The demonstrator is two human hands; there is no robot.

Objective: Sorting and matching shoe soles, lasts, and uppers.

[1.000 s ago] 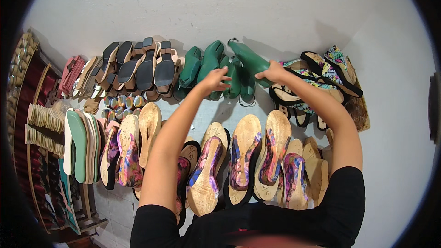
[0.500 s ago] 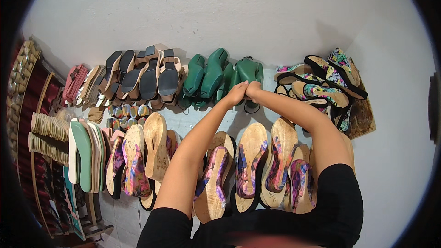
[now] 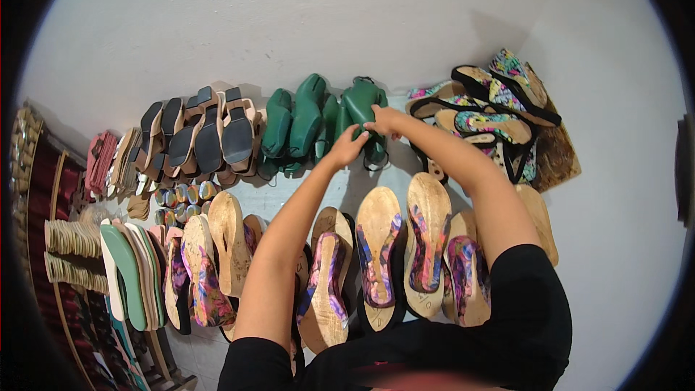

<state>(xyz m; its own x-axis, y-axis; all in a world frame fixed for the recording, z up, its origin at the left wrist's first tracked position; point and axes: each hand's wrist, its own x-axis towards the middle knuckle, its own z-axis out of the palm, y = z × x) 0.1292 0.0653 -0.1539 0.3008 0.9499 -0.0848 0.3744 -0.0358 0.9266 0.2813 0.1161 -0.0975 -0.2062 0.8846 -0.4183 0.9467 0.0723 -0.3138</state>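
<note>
Several green shoe lasts stand together at the far middle of the table; the rightmost group includes a green shoe last (image 3: 360, 101) with a dark cord at its top. My right hand (image 3: 385, 122) reaches to the near right side of this last, its fingers bent against it. Just left and nearer, my left hand (image 3: 348, 148) is beside the lasts with thumb and fingers apart and nothing seen in it. Its fingertips come close to the right hand's; whether they touch a last is hard to make out.
Black-soled sandals (image 3: 210, 130) stand left of the lasts, with patterned wedge sandals (image 3: 485, 123) piled at the right on a board (image 3: 561, 156). Wooden-soled wedges (image 3: 380, 217) line the near side under my forearms. Insoles (image 3: 130, 275) and a rack lie at the left.
My hands, earlier together at the rightmost lasts, have moved slightly apart, the left one nearer to me. The whole view has shifted, so the shoes appear further left.
</note>
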